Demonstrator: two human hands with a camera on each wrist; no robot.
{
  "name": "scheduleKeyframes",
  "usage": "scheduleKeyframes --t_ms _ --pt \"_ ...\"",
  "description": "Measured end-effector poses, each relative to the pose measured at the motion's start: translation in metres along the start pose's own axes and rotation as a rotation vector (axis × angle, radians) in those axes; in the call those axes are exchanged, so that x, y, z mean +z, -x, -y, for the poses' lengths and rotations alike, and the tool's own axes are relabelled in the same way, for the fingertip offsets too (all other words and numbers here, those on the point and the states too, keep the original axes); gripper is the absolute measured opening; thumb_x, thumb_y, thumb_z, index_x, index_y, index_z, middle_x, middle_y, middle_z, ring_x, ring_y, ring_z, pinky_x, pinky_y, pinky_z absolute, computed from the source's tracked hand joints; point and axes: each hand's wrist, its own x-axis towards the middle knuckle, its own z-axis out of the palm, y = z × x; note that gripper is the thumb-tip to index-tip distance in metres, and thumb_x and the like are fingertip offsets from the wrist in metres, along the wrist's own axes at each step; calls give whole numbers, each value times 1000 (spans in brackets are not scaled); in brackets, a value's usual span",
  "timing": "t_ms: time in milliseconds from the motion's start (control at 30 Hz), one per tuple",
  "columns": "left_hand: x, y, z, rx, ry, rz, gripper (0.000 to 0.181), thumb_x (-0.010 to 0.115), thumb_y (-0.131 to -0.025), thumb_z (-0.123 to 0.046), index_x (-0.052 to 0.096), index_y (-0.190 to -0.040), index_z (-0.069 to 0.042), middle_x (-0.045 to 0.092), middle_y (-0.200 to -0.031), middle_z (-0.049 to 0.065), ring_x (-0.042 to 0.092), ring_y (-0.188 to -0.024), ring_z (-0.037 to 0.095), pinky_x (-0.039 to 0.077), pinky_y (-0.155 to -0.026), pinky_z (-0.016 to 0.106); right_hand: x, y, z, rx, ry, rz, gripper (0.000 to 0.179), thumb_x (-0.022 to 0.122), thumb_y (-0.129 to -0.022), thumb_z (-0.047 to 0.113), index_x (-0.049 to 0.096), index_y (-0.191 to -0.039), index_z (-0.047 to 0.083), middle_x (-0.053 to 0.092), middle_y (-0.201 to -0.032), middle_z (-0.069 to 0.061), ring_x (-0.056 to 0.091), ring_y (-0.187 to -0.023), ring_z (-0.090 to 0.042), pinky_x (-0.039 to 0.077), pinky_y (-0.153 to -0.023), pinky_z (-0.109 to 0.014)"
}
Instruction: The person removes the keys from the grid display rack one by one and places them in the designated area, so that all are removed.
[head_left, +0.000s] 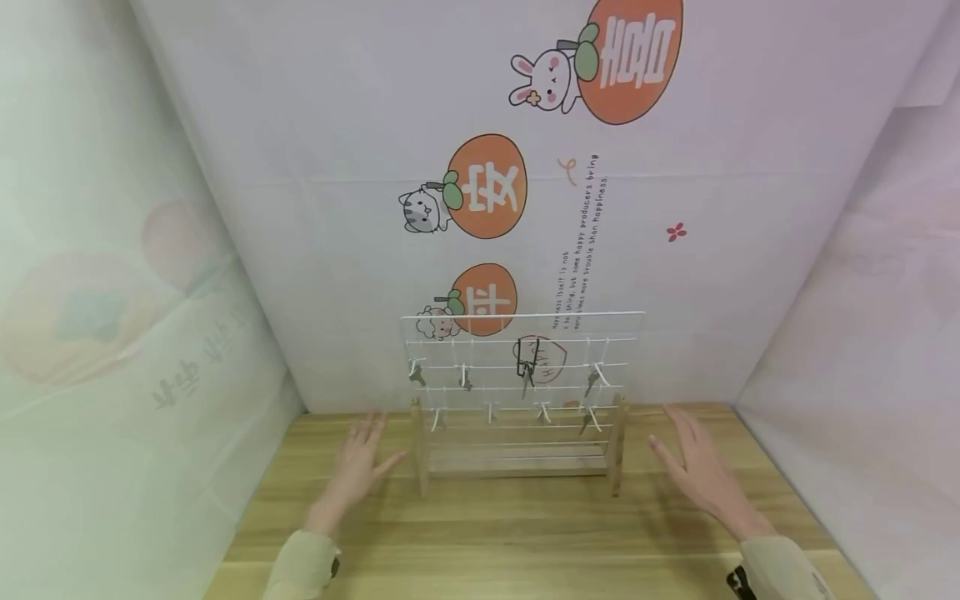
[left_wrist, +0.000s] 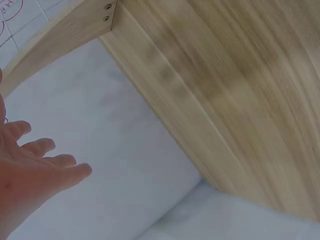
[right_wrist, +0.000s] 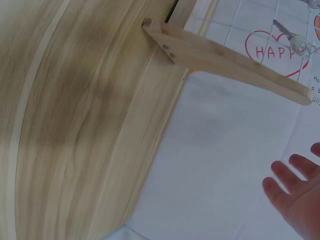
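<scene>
A white wire grid rack (head_left: pixel 522 315) on a wooden stand (head_left: pixel 617 446) stands upright in the middle of the table in the head view. Small hooks (head_left: pixel 491 412) project from it, and several metal keys (head_left: pixel 417 377) hang there. A black rectangular loop (head_left: pixel 519 358) with a metal piece below hangs near the middle. My left hand (head_left: pixel 358 458) is beside the stand's left post, fingers spread and holding nothing. To the right of the stand, my right hand (head_left: pixel 701 471) has its fingers extended and thumb apart, also holding nothing. Each wrist view shows bare fingertips (left_wrist: pixel 82 170) near the stand's side.
Behind the rack hangs a white cloth (head_left: pixel 360 250) printed with orange fruit and cartoon animals. White sheets also enclose the left side (head_left: pixel 90 467) and right side (head_left: pixel 862 333). Bare wood table (head_left: pixel 510 533) extends in front of the stand.
</scene>
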Motion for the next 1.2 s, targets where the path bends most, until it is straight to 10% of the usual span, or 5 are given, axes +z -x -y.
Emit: scheduleKeyframes --t_ms 333,467,600,1200 --pt "14 -3 -10 21 152 -9 79 65 -94 -36 27 -155 -3 26 -159 28 26 -146 50 23 -119 66 2 1 19 -71 -81 -143 53 60 -98 15 41 -143 -4 51 -135 -28 52 -118 -43 45 -94 -67" --pt "21 -5 -14 47 169 -43 70 66 -94 -30 36 -149 1 34 -156 27 33 -144 49 27 -118 65 1 -1 31 -111 -85 -194 48 64 -94 9 47 -137 -5 59 -127 -23 57 -112 -37 47 -106 -24" --pt "28 -7 -16 82 180 -69 66 67 -93 -27 42 -145 5 40 -152 28 39 -140 49 32 -117 64 1 -2 42 -156 -102 -223 46 66 -91 5 51 -133 -6 62 -124 -21 58 -109 -34 20 -101 8" --pt "41 -16 -30 -24 426 -36 73 64 -96 -32 33 -148 8 44 -148 31 48 -134 48 40 -113 60 20 -10 84 -271 -154 -253 45 73 -83 -1 59 -125 -4 68 -116 -15 66 -99 -28 40 -98 1"
